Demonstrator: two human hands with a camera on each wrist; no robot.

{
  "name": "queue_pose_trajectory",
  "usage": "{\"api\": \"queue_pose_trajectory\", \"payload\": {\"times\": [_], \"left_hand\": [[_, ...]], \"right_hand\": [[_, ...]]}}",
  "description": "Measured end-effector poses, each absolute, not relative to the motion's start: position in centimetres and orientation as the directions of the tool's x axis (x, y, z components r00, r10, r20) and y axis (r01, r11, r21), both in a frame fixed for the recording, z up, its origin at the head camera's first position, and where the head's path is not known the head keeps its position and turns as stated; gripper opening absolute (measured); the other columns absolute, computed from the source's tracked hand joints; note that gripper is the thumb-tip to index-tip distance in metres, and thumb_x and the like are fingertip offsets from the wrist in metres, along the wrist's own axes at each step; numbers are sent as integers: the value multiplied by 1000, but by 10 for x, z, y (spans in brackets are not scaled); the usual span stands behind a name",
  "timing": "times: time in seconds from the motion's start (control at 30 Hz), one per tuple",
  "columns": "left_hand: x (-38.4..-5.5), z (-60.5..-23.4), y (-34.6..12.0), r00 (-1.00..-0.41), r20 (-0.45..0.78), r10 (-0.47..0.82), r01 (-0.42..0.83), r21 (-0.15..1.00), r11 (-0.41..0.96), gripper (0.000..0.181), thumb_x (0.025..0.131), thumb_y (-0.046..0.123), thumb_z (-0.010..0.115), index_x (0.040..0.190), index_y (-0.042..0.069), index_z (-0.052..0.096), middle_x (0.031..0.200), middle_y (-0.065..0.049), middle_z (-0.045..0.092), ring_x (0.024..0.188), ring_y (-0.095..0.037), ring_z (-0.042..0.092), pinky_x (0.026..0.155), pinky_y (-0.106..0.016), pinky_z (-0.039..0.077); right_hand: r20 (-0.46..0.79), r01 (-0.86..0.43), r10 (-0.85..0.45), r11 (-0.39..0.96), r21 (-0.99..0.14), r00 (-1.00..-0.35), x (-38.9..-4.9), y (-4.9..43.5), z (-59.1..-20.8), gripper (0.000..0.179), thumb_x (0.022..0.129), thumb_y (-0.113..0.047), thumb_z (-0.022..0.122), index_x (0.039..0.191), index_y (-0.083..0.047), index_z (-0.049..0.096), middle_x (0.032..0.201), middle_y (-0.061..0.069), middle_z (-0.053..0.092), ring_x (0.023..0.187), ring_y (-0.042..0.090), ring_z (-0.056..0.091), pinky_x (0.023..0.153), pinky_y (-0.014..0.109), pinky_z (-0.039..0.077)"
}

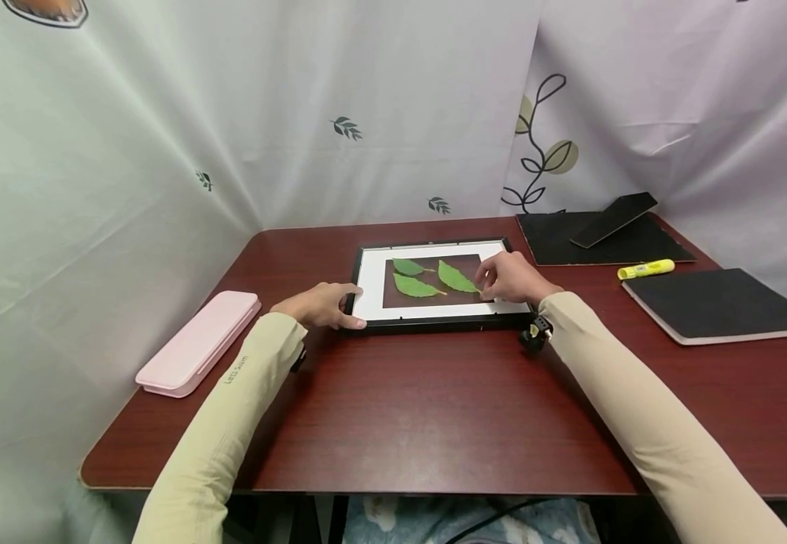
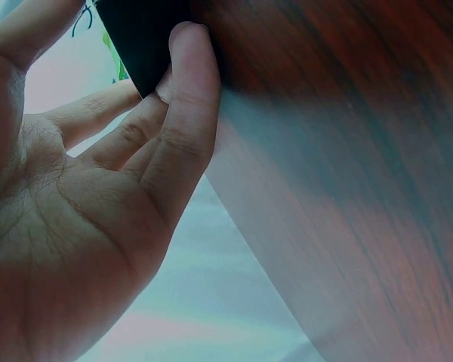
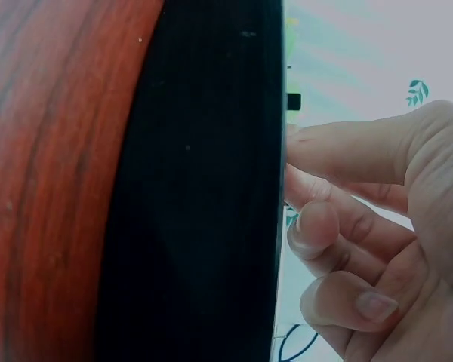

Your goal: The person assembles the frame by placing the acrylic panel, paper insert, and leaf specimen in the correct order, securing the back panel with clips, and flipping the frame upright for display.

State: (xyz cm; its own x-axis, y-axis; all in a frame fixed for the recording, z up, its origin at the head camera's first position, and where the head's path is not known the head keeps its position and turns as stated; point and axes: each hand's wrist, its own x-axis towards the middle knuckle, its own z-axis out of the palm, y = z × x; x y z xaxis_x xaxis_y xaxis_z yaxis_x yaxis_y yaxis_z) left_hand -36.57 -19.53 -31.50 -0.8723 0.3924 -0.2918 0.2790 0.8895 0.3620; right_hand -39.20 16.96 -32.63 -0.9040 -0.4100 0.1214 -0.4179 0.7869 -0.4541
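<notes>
head: above, facing forward-down | wrists: close, facing left hand (image 1: 320,305), right hand (image 1: 512,276) | shared: black frame (image 1: 427,326), table (image 1: 434,423)

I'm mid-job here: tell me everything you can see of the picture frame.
The picture frame is rectangular, with a black rim of plastic or painted wood by its look, a white border and a dark brown centre bearing three green leaves. It lies flat on the table, its long sides running left to right. The left grip holds it near its near left corner; the right grip hides part of its right side, contact unclear.
</notes>
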Motion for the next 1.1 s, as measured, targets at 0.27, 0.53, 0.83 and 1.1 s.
{"api": "queue_pose_trajectory", "payload": {"times": [0.27, 0.53, 0.83, 1.1], "left_hand": [[-365, -314, -196, -872, -289, 395, 282, 363, 888, 80, 90, 34, 76, 154, 8, 37, 116, -18, 59, 84, -19, 71, 82, -32, 53], [-366, -316, -196, -874, -281, 397, 291, 351, 890, 81, 89, 36, 77, 154, 8, 37, 106, -16, 61, 79, -16, 70, 79, -29, 51], [-365, -315, -197, -879, -274, 391, 289, 348, 892, 81, 89, 35, 77, 154, 8, 38, 104, -15, 61, 78, -17, 70, 78, -29, 52], [-365, -314, -196, -874, -283, 395, 284, 361, 888, 81, 89, 35, 77, 154, 8, 37, 110, -16, 60, 81, -18, 70, 78, -29, 53]], "right_hand": [[173, -454, -422, 777, -437, -890, -393, 165, -327, 14, 77, -6, 80, 91, -5, 77, 76, 7, 73, 66, 14, 63, 63, 27, 48], [189, -479, -442, 765, -431, -877, -393, 153, -329, 14, 76, -8, 81, 90, -6, 77, 75, 4, 74, 70, 13, 66, 69, 28, 49], [192, -480, -442, 763, -434, -876, -391, 152, -327, 15, 77, -9, 82, 91, -6, 77, 76, 4, 74, 70, 12, 66, 69, 28, 49], [175, -490, -467, 732, -474, -867, -384, 172, -322, 13, 81, -11, 80, 93, -9, 76, 78, 4, 72, 67, 13, 61, 63, 29, 47]]}}
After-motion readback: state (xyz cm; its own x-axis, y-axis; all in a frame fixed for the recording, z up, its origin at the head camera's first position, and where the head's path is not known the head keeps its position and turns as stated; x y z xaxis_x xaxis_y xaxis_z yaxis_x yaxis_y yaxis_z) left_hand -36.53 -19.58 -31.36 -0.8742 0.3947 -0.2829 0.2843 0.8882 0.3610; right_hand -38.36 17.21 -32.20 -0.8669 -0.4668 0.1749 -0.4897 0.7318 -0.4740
